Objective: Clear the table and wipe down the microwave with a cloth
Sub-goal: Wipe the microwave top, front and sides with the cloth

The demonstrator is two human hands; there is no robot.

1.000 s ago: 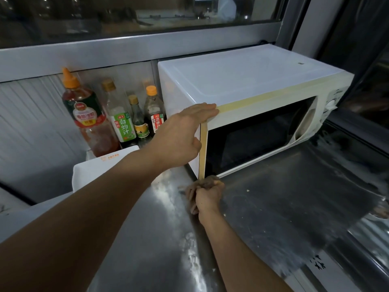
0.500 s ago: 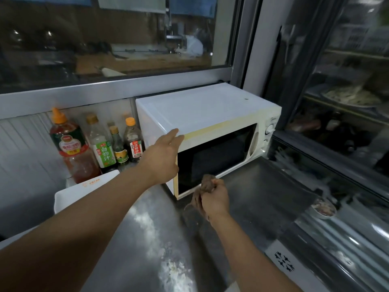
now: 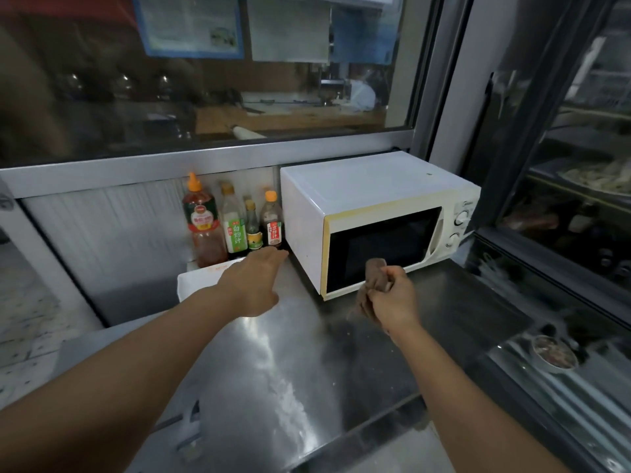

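1. One white microwave (image 3: 368,213) stands at the back of the steel table (image 3: 273,370), door closed.
2. Four sauce bottles (image 3: 235,223) stand just left of it.
3. Right hand (image 3: 392,302) grips one brown cloth (image 3: 370,285) before the door.
4. Left hand (image 3: 252,285): fingers straight, relaxed, holding nothing.

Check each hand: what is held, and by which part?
The right hand grips the brown cloth bunched around its middle, ends sticking out above and below. The left hand holds nothing, fingers straight, beside the microwave.
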